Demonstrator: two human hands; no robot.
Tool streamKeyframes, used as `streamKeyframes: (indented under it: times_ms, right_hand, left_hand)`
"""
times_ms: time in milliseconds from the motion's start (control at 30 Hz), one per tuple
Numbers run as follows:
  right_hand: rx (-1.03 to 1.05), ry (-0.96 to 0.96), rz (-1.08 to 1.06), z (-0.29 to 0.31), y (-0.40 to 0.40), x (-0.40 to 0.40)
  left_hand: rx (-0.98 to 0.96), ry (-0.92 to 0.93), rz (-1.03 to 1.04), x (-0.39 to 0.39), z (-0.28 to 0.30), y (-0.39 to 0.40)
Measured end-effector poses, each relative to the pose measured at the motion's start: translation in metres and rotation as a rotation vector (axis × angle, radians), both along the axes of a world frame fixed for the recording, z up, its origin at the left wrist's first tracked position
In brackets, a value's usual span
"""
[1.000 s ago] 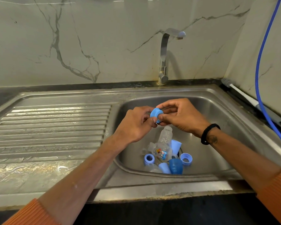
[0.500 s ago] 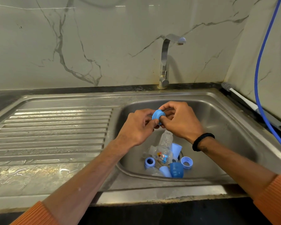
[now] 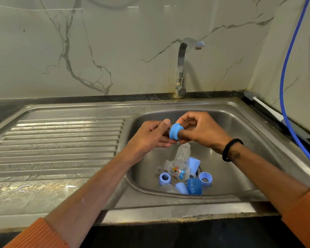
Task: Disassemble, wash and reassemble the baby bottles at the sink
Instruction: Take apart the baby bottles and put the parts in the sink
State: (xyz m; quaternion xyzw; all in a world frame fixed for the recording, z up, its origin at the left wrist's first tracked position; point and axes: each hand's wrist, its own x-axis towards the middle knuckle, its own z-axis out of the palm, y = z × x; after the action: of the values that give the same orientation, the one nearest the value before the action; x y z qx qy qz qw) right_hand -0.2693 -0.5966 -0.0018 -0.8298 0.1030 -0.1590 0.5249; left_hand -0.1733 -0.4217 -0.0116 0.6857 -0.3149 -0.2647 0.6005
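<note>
At frame centre, the left hand (image 3: 150,138) and right hand (image 3: 202,131) each had a grasping grip on the blue collar (image 3: 175,131). Bottles and caps (image 3: 181,172) lay apart in the sink (image 3: 240,122); washing and reassembly apparently remained.

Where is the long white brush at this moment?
In the head view the white brush lies on the dark counter at the far right, behind the sink rim, beside the blue hose.
</note>
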Motion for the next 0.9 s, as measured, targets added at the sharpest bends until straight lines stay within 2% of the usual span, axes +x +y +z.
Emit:
streamKeyframes:
  times_ms: [233,700,800,867,900]
  right_hand:
    - [0.071,0.014,0.096,-0.001,0.002,-0.001]
    - [0.36,0.046,0.274,0.0,-0.004,-0.002]
    - [0.34,0.034,0.301,-0.002,-0.006,0.0]
    - [0.268,0.075,0.291,-0.003,-0.009,0.0]
    - [0.244,0.115,0.282,-0.003,-0.011,0.0]
  left_hand:
    - [0.008,0.125,0.054,0.001,-0.002,0.002]
    - [0.033,0.081,0.113,-0.001,-0.001,0.002]
    - [0.007,0.105,0.169,0.004,0.0,0.005]
    - [0.065,0.025,0.203,0.006,-0.002,0.005]
    - [0.119,-0.071,0.228,0.007,-0.004,0.005]
